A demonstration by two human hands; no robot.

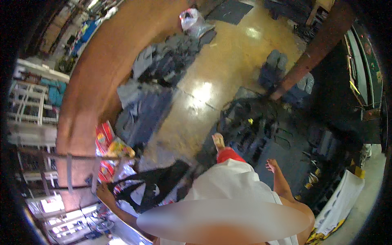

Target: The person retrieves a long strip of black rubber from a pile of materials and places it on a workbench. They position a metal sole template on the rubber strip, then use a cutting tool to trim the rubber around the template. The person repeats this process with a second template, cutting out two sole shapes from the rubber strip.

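My left hand [103, 190] is at the lower left, on a dark rail [81, 188], its fingers appearing wrapped round it. Beside it lie red and yellow plastic packets [106, 139] and a black piece of material with cut-out openings [157, 185]. My right hand [271, 165] hangs by my side over dark folded material [269, 179], empty, its fingers loosely bent and apart. My foot in a sandal [218, 140] steps on the floor below.
Piles of dark cloth [143, 106] line a brown low wall [85, 81] along a shiny floor [200, 73]. A clear bag [192, 22] lies farther ahead. A brown post [310, 53], a black heap [249, 118] and a white sheet [339, 196] are on the right.
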